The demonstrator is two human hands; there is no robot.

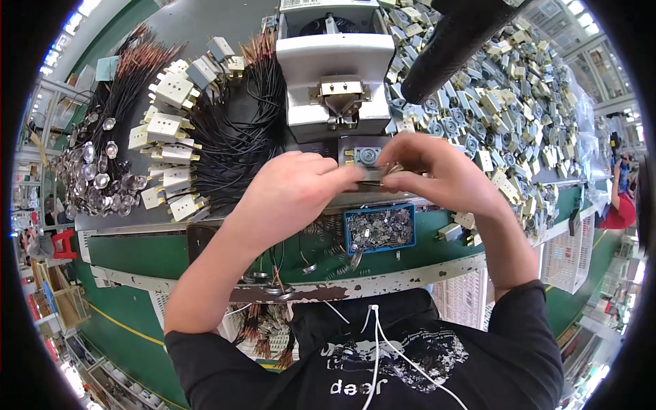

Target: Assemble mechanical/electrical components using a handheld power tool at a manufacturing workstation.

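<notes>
My left hand (290, 188) is closed in a pinch at the middle of the bench, its fingertips slightly blurred. Across from it my right hand (441, 171) curls with thumb and fingers pressed together around something small, thin and brownish, too covered to name. The two sets of fingertips nearly meet. Right between them, just below the machine, sits a grey block with a round face (367, 156) and yellowish tabs. Whether my fingers touch that block I cannot tell.
A white bench machine (335, 58) stands ahead. Grey-and-cream blocks (488, 119) heap up at right, under a black tube (454, 48). Left are wired white blocks (164, 126), black wires (229, 143) and round metal caps (102, 181). A blue tray (414, 239) holds small metal pieces near the front edge.
</notes>
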